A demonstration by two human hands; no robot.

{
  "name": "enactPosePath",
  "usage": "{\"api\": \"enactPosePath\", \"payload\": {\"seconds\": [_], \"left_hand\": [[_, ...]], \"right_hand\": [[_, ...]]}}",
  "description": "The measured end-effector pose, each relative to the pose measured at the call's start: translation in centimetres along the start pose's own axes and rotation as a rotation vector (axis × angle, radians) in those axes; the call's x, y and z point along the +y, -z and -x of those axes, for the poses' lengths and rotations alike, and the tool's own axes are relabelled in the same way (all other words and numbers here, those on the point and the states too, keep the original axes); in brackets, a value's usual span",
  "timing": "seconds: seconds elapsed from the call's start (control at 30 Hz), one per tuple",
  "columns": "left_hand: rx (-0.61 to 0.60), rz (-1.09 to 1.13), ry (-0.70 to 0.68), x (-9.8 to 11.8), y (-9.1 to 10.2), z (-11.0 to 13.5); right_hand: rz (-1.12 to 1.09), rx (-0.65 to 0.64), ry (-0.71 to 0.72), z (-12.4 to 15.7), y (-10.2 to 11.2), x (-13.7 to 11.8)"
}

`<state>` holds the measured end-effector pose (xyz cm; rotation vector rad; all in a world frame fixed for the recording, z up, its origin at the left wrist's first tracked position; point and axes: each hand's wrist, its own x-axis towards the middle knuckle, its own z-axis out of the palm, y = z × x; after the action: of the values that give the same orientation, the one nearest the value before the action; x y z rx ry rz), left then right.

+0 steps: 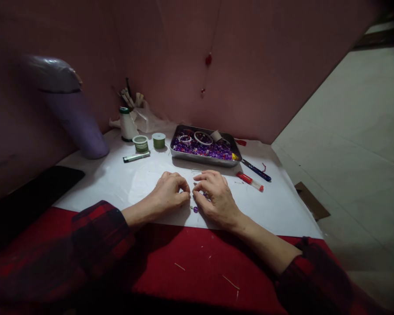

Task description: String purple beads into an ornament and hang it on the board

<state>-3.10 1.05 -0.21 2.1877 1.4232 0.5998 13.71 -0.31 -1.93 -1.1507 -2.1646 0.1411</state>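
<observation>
Before the shallow steel tray (203,161), left hand (170,192) and right hand (216,197) pinch closed (contents unclear) beside a round purple bead (195,209).

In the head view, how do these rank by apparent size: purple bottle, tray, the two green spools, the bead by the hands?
1. purple bottle
2. tray
3. left spool, right spool: alike, unranked
4. bead

Bead (195,209) before tray (203,160), spools (159,140) left of tray

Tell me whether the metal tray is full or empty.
Partly full: purple beads cover the floor of the metal tray, staying below its rim.
</observation>
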Motion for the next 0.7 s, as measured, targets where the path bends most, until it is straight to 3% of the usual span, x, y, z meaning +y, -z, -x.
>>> {"api": "enactPosePath", "payload": {"seconds": [0.3,0.53,0.7], "left_hand": [[0.067,0.135,0.063,-1.9,0.0,-0.6],[0.088,0.073,0.089,-1.7,0.2,-0.4],[0.097,0.012,0.088,-1.3,0.2,-0.3]], "right_hand": [[-0.102,0.155,-0.106,0.2,1.1,1.5],[-0.023,0.113,-0.223,0.2,2.4,3.2],[0.021,-0.029,-0.387,-1.3,2.5,3.5]]}}
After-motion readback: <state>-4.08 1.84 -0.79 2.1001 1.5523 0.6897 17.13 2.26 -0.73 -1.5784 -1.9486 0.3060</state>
